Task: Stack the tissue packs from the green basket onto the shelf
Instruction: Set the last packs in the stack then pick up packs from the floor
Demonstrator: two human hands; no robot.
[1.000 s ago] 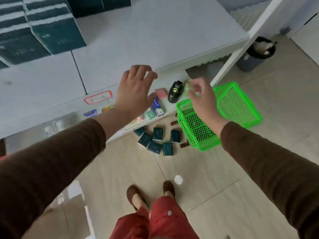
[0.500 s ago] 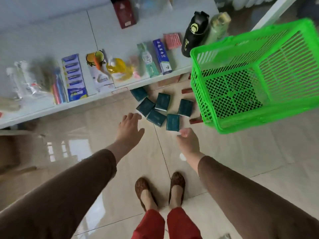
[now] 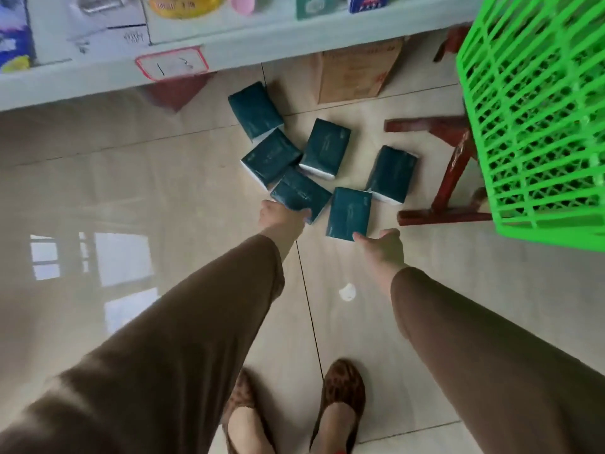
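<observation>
Several dark teal tissue packs lie scattered on the tiled floor below the white shelf (image 3: 229,47). My left hand (image 3: 278,216) reaches down to the near-left pack (image 3: 299,193), fingers at its near edge. My right hand (image 3: 381,244) touches the near end of the closest pack (image 3: 350,213) with its fingertips. More packs lie farther off, at the middle (image 3: 325,147) and right (image 3: 391,173). The green basket (image 3: 537,126) fills the right side, seen from its mesh side, empty as far as shown.
A red wooden stool frame (image 3: 448,168) stands under the basket. A cardboard box (image 3: 357,72) sits beneath the shelf. Assorted goods line the shelf top. A white scrap (image 3: 347,292) lies on the floor; my feet (image 3: 340,398) are near the bottom.
I have bent down: the view dropped from the upper shelf to the floor. Both hands moved from shelf height down to the packs on the floor.
</observation>
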